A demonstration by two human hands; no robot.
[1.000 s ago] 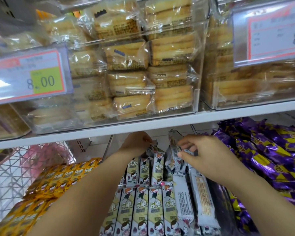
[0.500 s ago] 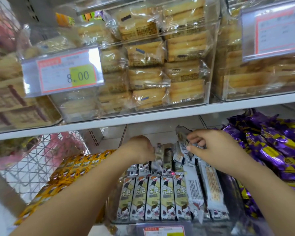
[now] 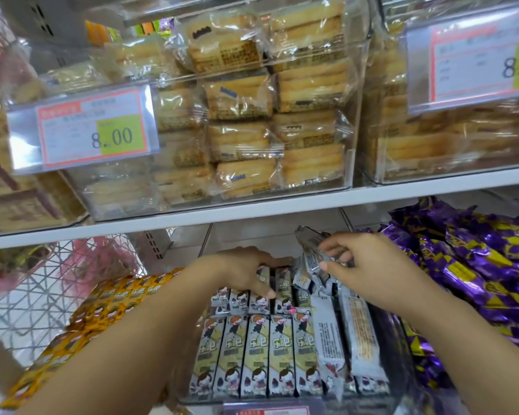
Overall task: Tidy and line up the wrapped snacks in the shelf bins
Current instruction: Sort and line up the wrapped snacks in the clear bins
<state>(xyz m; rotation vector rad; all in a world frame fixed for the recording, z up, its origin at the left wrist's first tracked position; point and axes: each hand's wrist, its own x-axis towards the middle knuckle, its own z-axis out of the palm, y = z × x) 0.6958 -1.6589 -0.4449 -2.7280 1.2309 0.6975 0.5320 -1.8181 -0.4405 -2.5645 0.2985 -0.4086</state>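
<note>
— Silver foil was what we noticed first. The right hand (image 3: pixel 369 265) pinched one loose bar (image 3: pixel 307 235) by its end, thumb against bent fingers, above the jumble at the back right of the middle bin (image 3: pixel 282 400).

— Why did we think it was held up like that?

— We judged it was lifted clear of the heap so it could be turned and laid in line with the front row (image 3: pixel 258 354), where the bars lay face up, side by side.

— And the left hand (image 3: pixel 243 271)?

— It lay palm down over the back row (image 3: pixel 240 301), fingers bent over the bars. We could not tell whether it gripped one or only pressed them. We took it to be steadying that row.

— What did we reckon remained?

— Two reversed bars (image 3: pixel 327 339) at the right lay back side up, so they wanted flipping. Neither hand touched the purple packs (image 3: pixel 477 265) or the yellow packs (image 3: pixel 111 298) alongside.
</note>
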